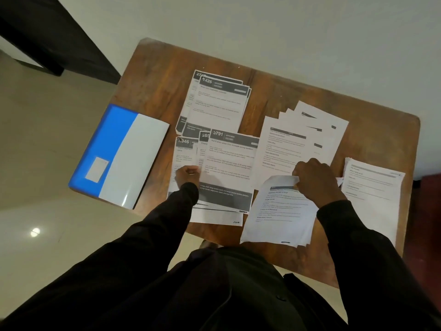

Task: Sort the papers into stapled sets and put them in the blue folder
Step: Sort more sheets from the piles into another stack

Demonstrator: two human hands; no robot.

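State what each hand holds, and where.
Right hand pinches the nearest sheet by its curled top edge. Left hand pinches paper in the numbered pile; sheet unclear.

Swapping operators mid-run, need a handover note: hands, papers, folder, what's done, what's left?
Left hand pinches sheets in the near dark-header pile.
Right hand pinches the top edge of the near plain-text set.
Other papers on the table: far dark-header stack, fanned sheets, right-edge stack.
Blue folder lies closed at the table's left edge; its contents cannot be told.
Done: papers grouped into piles.
Left: stapling (no stapler in view, staples too small to tell), then filing the sets in the folder.
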